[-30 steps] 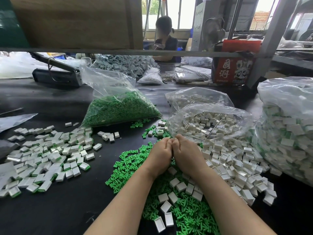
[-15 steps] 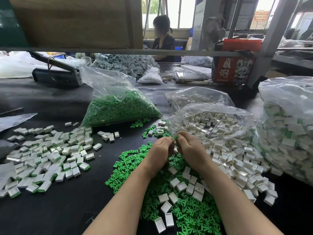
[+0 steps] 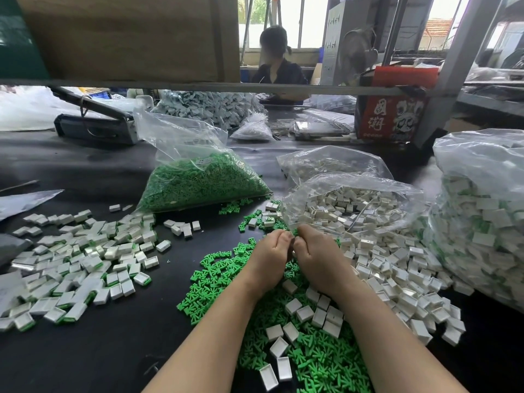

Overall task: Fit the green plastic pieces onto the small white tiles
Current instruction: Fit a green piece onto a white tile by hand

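My left hand and my right hand are pressed together over the black table, backs towards me and fingers curled. Their fingertips meet round a small tile, which is almost wholly hidden between the thumbs. Under and around my wrists lies a heap of loose green plastic pieces. Empty white tiles spill out to the right of my right hand. At the left is a spread of fitted tiles with green edges.
A clear bag of green pieces lies behind the hands, with an open bag of white tiles to its right. A large bag of fitted tiles fills the right edge. Farther back are a red box, a shelf bar and a seated person.
The hands drew slightly apart half a second ago and have closed together again, staying over the same spot. The piles have not moved.
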### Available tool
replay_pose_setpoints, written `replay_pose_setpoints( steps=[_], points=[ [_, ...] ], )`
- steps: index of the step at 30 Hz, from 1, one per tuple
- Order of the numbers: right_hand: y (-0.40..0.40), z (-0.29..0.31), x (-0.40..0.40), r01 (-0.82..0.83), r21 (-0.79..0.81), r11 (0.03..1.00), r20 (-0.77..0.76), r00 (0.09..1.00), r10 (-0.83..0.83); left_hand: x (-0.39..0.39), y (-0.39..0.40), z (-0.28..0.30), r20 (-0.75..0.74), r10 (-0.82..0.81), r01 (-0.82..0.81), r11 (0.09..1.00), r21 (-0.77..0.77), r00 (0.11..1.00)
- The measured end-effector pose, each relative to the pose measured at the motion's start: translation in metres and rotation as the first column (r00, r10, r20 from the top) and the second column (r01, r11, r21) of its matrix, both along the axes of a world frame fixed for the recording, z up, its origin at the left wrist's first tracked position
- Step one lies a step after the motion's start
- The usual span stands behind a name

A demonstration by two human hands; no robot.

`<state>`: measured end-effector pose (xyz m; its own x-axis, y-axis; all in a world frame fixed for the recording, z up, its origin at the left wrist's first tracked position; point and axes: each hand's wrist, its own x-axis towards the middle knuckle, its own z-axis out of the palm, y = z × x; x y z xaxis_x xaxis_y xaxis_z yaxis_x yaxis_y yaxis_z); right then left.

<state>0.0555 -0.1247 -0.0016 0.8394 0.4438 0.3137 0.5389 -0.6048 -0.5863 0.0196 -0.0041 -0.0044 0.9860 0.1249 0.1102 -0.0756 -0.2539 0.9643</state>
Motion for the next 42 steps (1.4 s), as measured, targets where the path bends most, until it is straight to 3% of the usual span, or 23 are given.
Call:
replay_pose_setpoints(
  steps=[9,25,31,42],
  points=[
    [-0.0013,0.0038,0.0018,0.039,0.255,0.966,-0.133,0.991,-0.005,0.0001,-0.0001,-0.0005,-0.005,-0.013,0.013,1.000,-0.011,1.000],
    [-0.0018,0.0047,0.0019,0.048,0.339,0.939,-0.178,0.984,0.014,0.0000,0.0017,-0.0029,-0.012,-0.043,0.041,0.991,-0.128,0.999],
    [-0.0004,0.0027,0.0038,0.056,0.438,0.897,-0.203,0.979,0.038,-0.0013,0.0014,-0.0023,-0.028,-0.088,0.080,0.976,-0.202,0.996],
    [0.0009,0.0021,0.0035,0.051,0.453,0.890,-0.144,0.989,0.017,-0.0038,0.0051,0.0027,-0.096,-0.102,0.063,0.936,-0.346,0.990]
  ],
)
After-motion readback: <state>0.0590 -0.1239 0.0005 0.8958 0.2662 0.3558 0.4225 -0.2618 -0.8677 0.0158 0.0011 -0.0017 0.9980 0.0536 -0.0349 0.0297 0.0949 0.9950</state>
